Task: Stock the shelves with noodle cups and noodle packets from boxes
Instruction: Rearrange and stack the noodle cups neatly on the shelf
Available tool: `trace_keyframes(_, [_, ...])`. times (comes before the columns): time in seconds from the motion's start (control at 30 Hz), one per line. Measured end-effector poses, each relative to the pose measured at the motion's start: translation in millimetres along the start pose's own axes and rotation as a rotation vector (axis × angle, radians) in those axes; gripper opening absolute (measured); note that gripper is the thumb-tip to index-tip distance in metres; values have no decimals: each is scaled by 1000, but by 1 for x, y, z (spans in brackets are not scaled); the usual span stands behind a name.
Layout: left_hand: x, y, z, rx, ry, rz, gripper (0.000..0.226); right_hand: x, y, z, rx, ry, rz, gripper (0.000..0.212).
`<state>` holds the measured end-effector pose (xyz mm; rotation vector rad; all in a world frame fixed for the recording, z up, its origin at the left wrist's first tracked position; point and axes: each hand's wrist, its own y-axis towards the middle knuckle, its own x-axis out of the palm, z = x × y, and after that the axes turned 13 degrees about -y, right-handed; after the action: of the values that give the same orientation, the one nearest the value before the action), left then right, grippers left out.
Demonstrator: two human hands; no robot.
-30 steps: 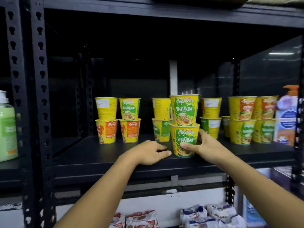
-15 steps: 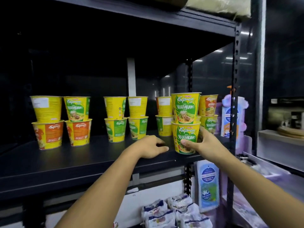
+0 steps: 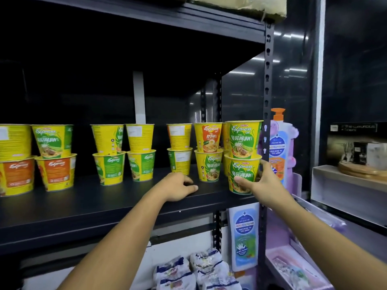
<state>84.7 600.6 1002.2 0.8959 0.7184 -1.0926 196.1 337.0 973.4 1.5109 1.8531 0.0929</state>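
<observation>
Yellow noodle cups stand two high in several stacks along a black shelf (image 3: 104, 208). At the shelf's right end, my right hand (image 3: 264, 182) grips the lower green Vegetarian cup (image 3: 242, 171) of a stack, with another Vegetarian cup (image 3: 243, 139) on top of it. My left hand (image 3: 178, 186) rests palm down on the shelf, fingers curled, holding nothing, just in front of a green-labelled stack (image 3: 180, 158). An Ayam cup (image 3: 208, 137) tops the neighbouring stack. Noodle packets (image 3: 194, 271) lie on the level below.
A black perforated upright (image 3: 267, 97) frames the shelf's right end, close to the held stack. Behind it stand a pump bottle (image 3: 279, 143) and a wash refill pouch (image 3: 244, 235). A cardboard box (image 3: 240, 5) sits on the top shelf. A side counter (image 3: 347, 185) lies right.
My right hand has slid the Vegetarian stack rightward along the shelf to its right end by the upright. My left hand has moved along the shelf with it, and the view has turned right.
</observation>
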Motion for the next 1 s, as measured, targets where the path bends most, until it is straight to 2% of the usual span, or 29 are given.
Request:
trace_keyframes(0.4, [5,-6,-3,-28,-18,64,45,6,24,10,-46,-72,67,62])
trace_keyframes(0.63, [9,-5,-5,-33,-60,95,42,5,30,14,-59,-96,26,66])
trace_keyframes(0.87, [10,-3,-9,-51,-53,106,49,4,26,16,-74,-82,21,66])
trace_keyframes(1.0, [10,-4,-9,-47,-46,106,49,6,23,19,-84,-56,45,81])
